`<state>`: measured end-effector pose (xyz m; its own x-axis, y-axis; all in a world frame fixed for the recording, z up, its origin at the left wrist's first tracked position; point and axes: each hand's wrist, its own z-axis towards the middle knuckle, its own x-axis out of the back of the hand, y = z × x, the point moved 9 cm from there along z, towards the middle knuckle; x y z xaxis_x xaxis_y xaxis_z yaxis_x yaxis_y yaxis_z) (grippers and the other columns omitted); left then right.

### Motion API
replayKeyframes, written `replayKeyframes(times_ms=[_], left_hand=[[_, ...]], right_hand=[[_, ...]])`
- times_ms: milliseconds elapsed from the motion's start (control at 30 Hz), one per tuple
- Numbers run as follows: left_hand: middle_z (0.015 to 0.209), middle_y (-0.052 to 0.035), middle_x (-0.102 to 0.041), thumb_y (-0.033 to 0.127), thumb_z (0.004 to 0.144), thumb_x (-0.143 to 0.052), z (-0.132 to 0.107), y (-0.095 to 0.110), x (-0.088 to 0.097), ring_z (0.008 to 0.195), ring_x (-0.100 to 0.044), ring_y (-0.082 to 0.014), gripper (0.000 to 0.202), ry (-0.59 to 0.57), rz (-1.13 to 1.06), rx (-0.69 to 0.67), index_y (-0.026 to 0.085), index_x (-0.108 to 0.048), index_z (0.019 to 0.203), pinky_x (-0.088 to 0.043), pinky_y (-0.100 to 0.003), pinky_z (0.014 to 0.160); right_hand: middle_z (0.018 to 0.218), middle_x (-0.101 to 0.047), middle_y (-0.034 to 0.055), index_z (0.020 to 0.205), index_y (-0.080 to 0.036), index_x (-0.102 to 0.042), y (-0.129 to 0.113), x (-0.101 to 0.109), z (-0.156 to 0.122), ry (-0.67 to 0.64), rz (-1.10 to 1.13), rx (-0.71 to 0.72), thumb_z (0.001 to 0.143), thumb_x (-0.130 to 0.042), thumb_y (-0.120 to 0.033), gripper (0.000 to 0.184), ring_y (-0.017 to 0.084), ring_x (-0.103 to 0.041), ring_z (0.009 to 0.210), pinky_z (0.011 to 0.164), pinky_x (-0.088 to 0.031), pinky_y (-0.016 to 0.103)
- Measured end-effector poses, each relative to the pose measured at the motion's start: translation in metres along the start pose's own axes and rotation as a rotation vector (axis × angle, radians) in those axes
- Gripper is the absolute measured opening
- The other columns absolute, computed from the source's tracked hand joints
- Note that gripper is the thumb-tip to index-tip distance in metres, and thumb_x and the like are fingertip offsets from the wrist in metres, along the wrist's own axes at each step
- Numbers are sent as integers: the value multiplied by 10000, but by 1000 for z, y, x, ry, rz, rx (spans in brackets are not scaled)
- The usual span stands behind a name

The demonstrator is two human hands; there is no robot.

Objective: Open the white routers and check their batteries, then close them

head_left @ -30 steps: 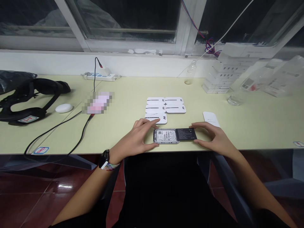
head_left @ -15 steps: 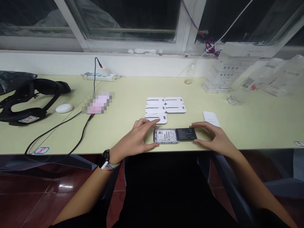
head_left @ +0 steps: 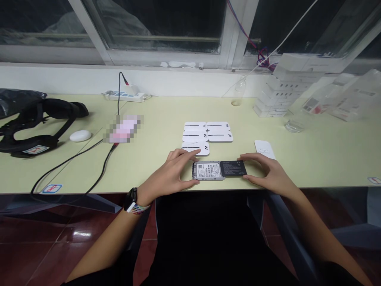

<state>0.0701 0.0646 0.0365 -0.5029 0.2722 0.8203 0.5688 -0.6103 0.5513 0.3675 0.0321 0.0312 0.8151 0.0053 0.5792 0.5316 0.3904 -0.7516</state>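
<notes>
A small grey device with its back open and a barcode label showing lies near the front edge of the pale yellow table. A black battery lies half out of it on the right side. My left hand pinches the device's left end between thumb and fingers. My right hand grips the battery's right end the same way. Just behind the device lie several white covers in rows.
A single white cover lies to the right. Stacked white boxes, clear bags and a glass stand at the back right. A black strap harness, a white puck, a power strip and black cables occupy the left.
</notes>
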Motion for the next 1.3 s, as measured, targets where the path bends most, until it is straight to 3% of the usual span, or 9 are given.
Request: replayKeyframes(times_ms=[1100,1300], left_hand=[[1521,-89,-624,488,986,-806,-1,-2,-1,1466,-443,-351,905,9,10,-4,335,-329,1739,-467,-590,1243],[1520,-94,-631,485,984,-810,-1,-2,-1,1462,-449,-365,914,10,10,-12,341,-326,1745,-472,-606,1231]], right_hand=[[1371,-792,78,1373,-286,-735,-1,0,-1,11,11,13,910,-882,-412,502,335,-762,1287,1183,-610,556],[1326,-797,68,1358,-304,-734,-19,1,5,38,-8,65,910,-875,-392,478,334,-763,1263,1164,-616,558]])
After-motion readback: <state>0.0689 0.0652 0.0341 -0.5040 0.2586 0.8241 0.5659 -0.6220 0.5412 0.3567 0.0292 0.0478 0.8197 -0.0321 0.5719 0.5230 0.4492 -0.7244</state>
